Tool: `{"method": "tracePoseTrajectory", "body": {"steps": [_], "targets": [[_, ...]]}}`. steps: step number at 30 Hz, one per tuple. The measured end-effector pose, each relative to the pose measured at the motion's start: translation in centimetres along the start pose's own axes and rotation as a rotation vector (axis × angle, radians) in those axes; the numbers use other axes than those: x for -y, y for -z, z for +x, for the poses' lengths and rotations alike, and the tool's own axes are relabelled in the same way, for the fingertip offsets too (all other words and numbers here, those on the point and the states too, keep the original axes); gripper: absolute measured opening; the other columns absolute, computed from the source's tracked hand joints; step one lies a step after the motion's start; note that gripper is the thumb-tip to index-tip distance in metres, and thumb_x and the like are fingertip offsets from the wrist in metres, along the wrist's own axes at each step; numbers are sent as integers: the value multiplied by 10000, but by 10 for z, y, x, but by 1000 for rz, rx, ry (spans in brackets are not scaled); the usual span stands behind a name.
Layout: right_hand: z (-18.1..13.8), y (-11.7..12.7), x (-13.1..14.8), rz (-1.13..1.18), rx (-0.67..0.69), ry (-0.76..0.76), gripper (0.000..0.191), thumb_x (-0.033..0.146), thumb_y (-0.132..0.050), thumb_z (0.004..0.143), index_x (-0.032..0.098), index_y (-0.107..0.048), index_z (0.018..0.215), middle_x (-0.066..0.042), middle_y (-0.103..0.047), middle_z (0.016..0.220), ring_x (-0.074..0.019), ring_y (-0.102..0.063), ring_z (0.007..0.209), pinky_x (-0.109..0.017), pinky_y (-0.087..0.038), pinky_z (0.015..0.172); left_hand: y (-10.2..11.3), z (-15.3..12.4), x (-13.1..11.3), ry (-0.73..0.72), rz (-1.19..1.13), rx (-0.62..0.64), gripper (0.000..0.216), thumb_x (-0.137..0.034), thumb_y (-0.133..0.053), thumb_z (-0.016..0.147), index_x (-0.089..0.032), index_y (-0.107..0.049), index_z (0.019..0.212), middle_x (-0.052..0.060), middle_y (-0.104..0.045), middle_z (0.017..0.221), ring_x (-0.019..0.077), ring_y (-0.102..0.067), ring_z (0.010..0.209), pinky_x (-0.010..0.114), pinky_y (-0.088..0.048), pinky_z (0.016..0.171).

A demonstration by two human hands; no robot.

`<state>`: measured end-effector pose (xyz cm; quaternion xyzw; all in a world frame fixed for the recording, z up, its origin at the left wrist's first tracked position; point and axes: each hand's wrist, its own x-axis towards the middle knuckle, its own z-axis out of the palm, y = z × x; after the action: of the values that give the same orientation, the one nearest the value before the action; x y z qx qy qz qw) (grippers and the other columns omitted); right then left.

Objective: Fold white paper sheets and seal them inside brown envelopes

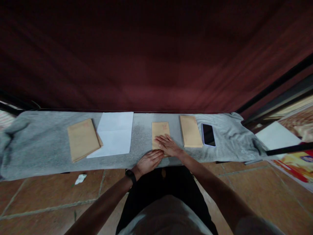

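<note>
both hands lie flat, fingers spread and gripping nothing: right hand [168, 145] on the envelope [160, 131] mid-counter, left hand [149, 161] at its near edge. press evenly, i'd say, so it doesn't slide on the grey cloth [44, 147].
</note>
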<state>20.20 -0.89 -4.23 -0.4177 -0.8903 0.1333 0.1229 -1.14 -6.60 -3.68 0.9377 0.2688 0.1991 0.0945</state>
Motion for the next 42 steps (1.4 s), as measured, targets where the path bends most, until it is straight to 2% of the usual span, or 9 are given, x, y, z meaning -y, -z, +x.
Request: {"method": "tracePoseTrajectory", "body": {"steps": [3,5,9,13,17,22,26,31,42], "targets": [[-19,3,7,111,16,-16,432,344,-301,1088,299,-496,1471,-2,-495,1531,-162,-400,1452,-434,-238,1249,1,1,0,18,-11,-33,306,-226,-465,1014,-188,-616,1278,75,-695,1270,194,-613,1248,384,-508,1088],[-33,4,12,178,-13,-22,411,335,-331,1085,301,-530,1443,-9,-552,1484,-154,-455,1414,-423,-275,1236,2,2,0,30,-23,-55,293,-223,-469,1013,-191,-630,1255,79,-696,1259,194,-620,1237,386,-519,1079],[-63,0,17,267,-131,-32,343,301,-479,1043,296,-615,1358,-31,-653,1371,-175,-566,1315,-445,-360,1187,2,2,-1,77,-55,-90,306,-211,-453,1016,-193,-625,1269,85,-686,1277,193,-622,1229,390,-529,1070],[-81,-9,22,321,-280,-81,271,277,-518,1027,276,-698,1230,-34,-708,1282,-175,-635,1218,-440,-410,1144,1,2,-2,110,-61,-84,302,-192,-447,1013,-178,-632,1251,95,-679,1286,195,-614,1234,392,-521,1073],[-84,-13,28,326,-388,-113,214,263,-549,1013,246,-741,1105,-46,-744,1196,-181,-673,1129,-429,-456,1091,-1,1,-3,112,-30,-65,303,-179,-449,1008,-162,-630,1251,101,-679,1283,198,-610,1235,384,-518,1068],[-81,-13,35,303,-417,-177,179,242,-561,997,237,-736,1034,-49,-751,1120,-195,-671,1084,-417,-479,1054,-2,0,-5,125,-4,-50,328,-159,-440,998,-172,-623,1270,99,-675,1291,200,-602,1247,387,-513,1069],[-80,-15,40,262,-453,-252,165,238,-550,991,222,-712,1010,-71,-732,1066,-211,-656,1053,-393,-516,989,0,1,-7,133,-1,-26,357,-155,-433,997,-172,-594,1315,95,-667,1307,192,-596,1252,375,-504,1078],[-79,-18,45,234,-462,-308,146,269,-538,997,229,-678,990,-79,-704,1053,-221,-649,1032,-383,-531,938,0,-2,-7,104,68,59,504,-100,-485,956,-220,-483,1445,76,-601,1413,197,-525,1340,364,-459,1120],[-79,-20,48,186,-480,-314,160,288,-499,1017,232,-649,1016,-75,-676,1053,-212,-630,1029,-373,-520,942,-2,-5,-10,83,194,126,535,-85,-503,945,-221,-463,1461,80,-554,1466,210,-491,1366,361,-430,1131]]}}
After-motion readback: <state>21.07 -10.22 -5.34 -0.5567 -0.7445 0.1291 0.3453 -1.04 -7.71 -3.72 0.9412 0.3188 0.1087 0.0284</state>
